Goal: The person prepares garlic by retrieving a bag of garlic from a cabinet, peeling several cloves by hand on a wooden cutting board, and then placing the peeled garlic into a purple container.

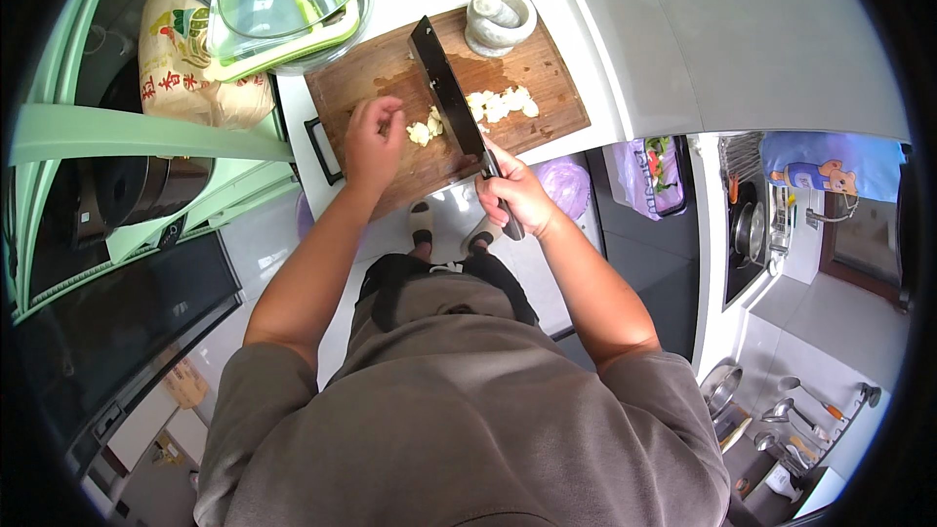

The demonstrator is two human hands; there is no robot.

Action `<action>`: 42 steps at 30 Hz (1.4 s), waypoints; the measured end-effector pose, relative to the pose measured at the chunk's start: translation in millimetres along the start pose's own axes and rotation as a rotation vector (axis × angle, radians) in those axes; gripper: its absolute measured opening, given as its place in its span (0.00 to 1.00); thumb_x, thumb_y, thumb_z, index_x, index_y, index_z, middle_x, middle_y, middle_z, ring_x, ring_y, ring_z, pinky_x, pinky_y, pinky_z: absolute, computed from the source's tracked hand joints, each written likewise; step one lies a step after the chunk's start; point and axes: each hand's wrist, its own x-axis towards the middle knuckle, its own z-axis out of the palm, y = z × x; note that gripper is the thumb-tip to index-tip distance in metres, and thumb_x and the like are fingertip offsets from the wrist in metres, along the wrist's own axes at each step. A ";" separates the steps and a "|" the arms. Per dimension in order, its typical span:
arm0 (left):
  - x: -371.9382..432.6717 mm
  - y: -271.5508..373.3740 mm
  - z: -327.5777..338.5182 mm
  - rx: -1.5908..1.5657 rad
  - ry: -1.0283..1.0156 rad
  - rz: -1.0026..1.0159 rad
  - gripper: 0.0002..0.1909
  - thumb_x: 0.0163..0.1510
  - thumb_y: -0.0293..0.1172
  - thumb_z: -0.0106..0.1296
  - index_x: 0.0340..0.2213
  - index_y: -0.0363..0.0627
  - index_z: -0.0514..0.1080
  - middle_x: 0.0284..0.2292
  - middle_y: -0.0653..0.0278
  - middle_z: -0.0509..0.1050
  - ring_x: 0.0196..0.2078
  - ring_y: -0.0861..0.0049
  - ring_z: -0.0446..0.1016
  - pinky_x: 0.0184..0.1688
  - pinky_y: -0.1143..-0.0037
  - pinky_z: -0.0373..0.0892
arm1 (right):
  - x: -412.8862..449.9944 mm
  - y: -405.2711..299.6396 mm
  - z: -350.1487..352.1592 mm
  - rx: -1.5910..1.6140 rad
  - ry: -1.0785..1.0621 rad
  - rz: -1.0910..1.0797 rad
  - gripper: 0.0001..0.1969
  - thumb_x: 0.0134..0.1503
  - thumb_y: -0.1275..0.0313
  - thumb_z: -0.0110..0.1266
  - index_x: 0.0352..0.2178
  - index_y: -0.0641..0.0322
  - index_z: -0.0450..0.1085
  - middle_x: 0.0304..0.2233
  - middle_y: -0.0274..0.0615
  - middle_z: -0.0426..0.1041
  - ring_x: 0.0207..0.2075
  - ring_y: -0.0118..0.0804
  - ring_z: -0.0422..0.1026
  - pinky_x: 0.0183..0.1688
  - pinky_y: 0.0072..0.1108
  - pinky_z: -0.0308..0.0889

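Note:
In my right hand (pixel 516 194) is the handle of a cleaver (pixel 446 88) with a broad dark blade. The blade is tilted over a wooden cutting board (pixel 381 183), and small pale bits cling to it. Crushed pale pieces, perhaps garlic (pixel 505 104), lie right of the blade. A smaller pale clump (pixel 424 130) sits left of it, near my left hand (pixel 375 139). That hand is over the board's left part, its fingers loosely curled and nothing visible in them. A marble mortar (pixel 487 40) with a pestle (pixel 498 9) stands at the board's far right.
Left of the board are glass bowls and a green-rimmed basket (pixel 285 51), beside a printed sack (pixel 198 73) on a green shelf rack (pixel 146 133). A purple bag (pixel 564 187) is below the counter's edge. To the right are a packaged tray (pixel 659 176) and a stove (pixel 747 234).

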 end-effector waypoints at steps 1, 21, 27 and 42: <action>5.4 11.3 4.5 0.104 0.023 0.202 0.08 0.48 0.26 0.53 0.34 0.41 0.70 0.33 0.63 0.70 0.34 0.75 0.69 0.38 0.76 0.66 | -1.6 -2.4 0.9 0.124 -0.035 0.025 0.40 0.45 0.85 0.38 0.61 0.44 0.42 0.14 0.33 0.59 0.09 0.23 0.54 0.12 0.15 0.55; 22.2 19.8 35.3 0.269 -0.149 0.395 0.07 0.44 0.25 0.53 0.29 0.44 0.70 0.31 0.61 0.71 0.37 0.62 0.68 0.41 0.69 0.64 | -72.6 -8.7 -51.9 0.049 0.274 -0.047 0.32 0.46 0.82 0.43 0.56 0.57 0.53 0.15 0.40 0.64 0.09 0.27 0.59 0.12 0.16 0.57; 12.6 45.0 105.4 0.328 -0.272 0.481 0.12 0.44 0.29 0.54 0.34 0.45 0.70 0.36 0.61 0.70 0.42 0.63 0.67 0.44 0.66 0.62 | -91.3 -12.3 -111.2 0.010 0.479 -0.224 0.27 0.46 0.79 0.42 0.52 0.61 0.59 0.14 0.39 0.64 0.09 0.29 0.61 0.13 0.17 0.58; 19.6 41.4 134.6 0.552 -0.337 0.453 0.08 0.41 0.28 0.57 0.27 0.47 0.71 0.36 0.66 0.70 0.42 0.65 0.67 0.44 0.66 0.62 | 6.4 -55.4 -190.2 -0.468 0.402 0.081 0.17 0.58 0.62 0.42 0.27 0.67 0.67 0.16 0.43 0.69 0.15 0.33 0.68 0.19 0.21 0.64</action>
